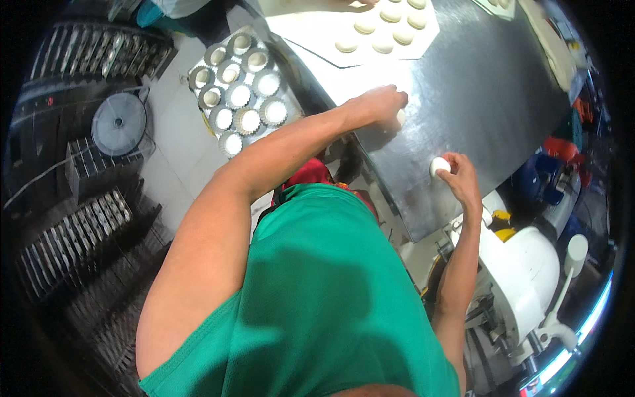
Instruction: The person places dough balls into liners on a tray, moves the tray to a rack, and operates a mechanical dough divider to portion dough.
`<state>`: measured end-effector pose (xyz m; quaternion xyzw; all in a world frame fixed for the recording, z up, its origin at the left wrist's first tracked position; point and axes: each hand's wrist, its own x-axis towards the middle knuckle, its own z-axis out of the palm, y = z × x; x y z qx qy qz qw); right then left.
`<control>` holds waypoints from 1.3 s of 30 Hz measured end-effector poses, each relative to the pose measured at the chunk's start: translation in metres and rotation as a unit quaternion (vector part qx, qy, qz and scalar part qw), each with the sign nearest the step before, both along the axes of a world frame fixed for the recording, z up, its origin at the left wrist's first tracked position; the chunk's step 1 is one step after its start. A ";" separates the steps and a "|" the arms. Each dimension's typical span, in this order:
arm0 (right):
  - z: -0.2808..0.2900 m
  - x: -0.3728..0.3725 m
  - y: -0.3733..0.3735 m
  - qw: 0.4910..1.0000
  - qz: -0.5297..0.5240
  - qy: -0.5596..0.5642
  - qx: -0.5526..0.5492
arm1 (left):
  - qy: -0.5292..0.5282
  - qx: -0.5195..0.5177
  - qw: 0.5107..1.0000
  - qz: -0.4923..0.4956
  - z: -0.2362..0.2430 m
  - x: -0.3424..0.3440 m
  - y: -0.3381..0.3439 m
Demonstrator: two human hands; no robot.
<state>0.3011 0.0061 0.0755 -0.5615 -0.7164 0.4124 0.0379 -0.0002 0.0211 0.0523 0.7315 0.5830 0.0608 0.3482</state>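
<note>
Over the steel tabletop, my right hand has its thumb and fingers closed round a smooth white dough ball near the table's front edge. Farther left and away, my left hand is curled with its fingers bent down at the tabletop. Part of a second pale dough ball shows under those fingers; the rest is hidden by the hand. Beyond it, a white board carries several round dough balls in rows.
On the left, a tray holds several fluted tins with white liners, some with dough inside. A white machine stands close at the right. Racks and a round grey lid lie far left. A long dough strip lies far right.
</note>
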 end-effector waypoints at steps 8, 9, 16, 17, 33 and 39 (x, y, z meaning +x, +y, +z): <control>0.016 -0.007 0.002 0.996 -0.031 -0.009 -0.088 | -0.283 0.004 0.941 0.183 0.009 -0.068 -0.045; 0.016 -0.007 0.000 0.994 -0.048 -0.007 -0.095 | -0.256 0.003 0.936 0.240 0.021 -0.082 -0.048; 0.042 -0.136 0.056 0.993 0.098 0.011 0.062 | -0.124 0.155 0.923 0.329 0.021 -0.183 0.006; 0.048 -0.168 0.072 0.989 0.113 0.035 0.092 | -0.096 0.164 0.929 0.319 0.016 -0.194 0.018; 0.003 -0.207 0.151 0.950 -0.026 -0.037 0.308 | -0.240 0.192 0.924 0.227 -0.022 -0.114 -0.129; -0.079 0.000 0.043 0.894 -0.157 -0.235 0.347 | -0.300 0.253 0.913 0.111 -0.009 -0.088 -0.079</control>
